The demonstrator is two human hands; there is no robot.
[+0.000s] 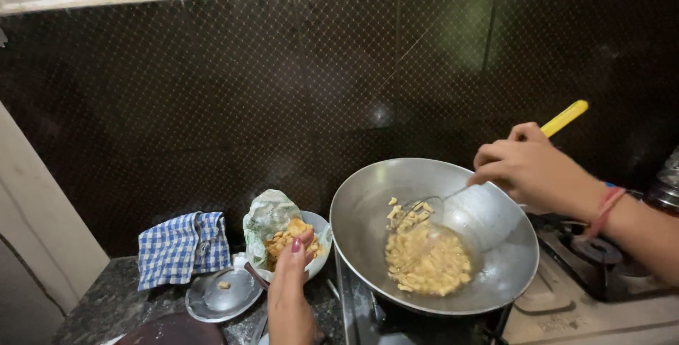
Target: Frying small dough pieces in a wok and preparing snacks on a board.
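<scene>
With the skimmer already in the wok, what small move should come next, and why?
Probably lift the skimmer and carry it toward the bowl. The right hand has pale pieces on it above the wok, and the left hand steadies the bowl already holding fried pieces.

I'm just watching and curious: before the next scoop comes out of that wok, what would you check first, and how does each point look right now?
1. Skimmer loaded: ok, pale fried pieces lie on its wire head.
2. Right hand grips the yellow handle: ok.
3. Skimmer clear of the wok rim: not ok, its head is low inside the wok.
4. Bowl ready to receive: ok, it stands just left of the wok, lined with paper.
5. Left hand out of the way: not ok, its fingers are at the bowl, on the pieces.
6. Burner flame under the wok: cannot tell, hidden.
</scene>
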